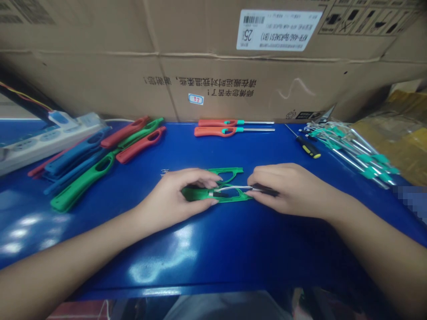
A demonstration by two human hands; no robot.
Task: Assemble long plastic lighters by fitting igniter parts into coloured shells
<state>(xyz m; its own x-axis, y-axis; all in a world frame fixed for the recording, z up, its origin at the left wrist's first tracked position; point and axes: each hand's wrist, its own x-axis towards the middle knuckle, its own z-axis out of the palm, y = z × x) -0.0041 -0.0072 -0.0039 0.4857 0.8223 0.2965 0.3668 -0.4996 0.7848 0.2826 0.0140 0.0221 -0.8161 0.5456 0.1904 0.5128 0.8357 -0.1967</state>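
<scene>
My left hand point(176, 191) is closed around a green lighter handle half-shell point(200, 195), thumb at its near edge and fingers over the far side. Inside the shell lie a small black-and-white part point(218, 194) and a thin pale strand point(235, 188), wire or metal. Another green half-shell point(233, 170) lies just behind, partly under my left fingers. My right hand point(290, 189) pinches a slim dark piece point(265, 190) at the shell's right end; its kind is unclear, and the pale strand runs toward it.
Red, blue and green handle shells point(83, 182) lie at left beside a white power strip point(50, 138). Two red lighters point(216, 131) sit at the back before a cardboard box point(213, 71). A black-yellow screwdriver point(308, 146) and several metal-tube assemblies point(360, 155) are at right. Tiny screws point(165, 172) lie behind my left hand.
</scene>
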